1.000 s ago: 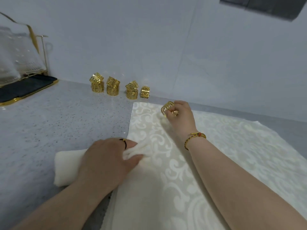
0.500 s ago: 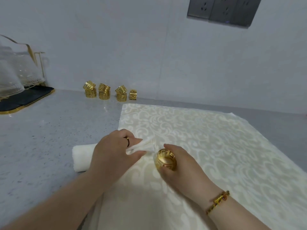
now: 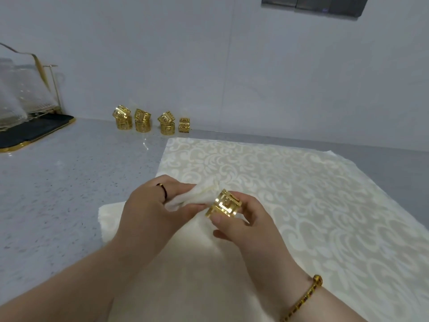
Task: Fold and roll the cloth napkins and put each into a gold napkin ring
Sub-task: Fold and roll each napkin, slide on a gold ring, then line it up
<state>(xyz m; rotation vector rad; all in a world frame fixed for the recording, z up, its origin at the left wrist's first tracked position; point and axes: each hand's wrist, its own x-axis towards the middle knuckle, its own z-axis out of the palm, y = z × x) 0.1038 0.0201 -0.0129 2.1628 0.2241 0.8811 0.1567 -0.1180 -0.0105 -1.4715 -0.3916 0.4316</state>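
1. Rolled napkin (image 3: 109, 219) lies on the surface (image 3: 58, 182) at the left edge of the patterned cloth (image 3: 290, 187); our left hand (image 3: 151, 210) pinches its tip, now lifted.
2. Gold ring (image 3: 224, 204), picked off the cloth's far edge a second ago, arrives at that tip, gripped in our right hand's (image 3: 246, 224) fingers (image 3: 219, 220).
3. Threading begins, we judge; spare rings (image 3: 142, 123) wait behind.

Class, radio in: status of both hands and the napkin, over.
Left hand grips rolled napkin. Right hand holds gold ring at its tip. Nothing blocking.
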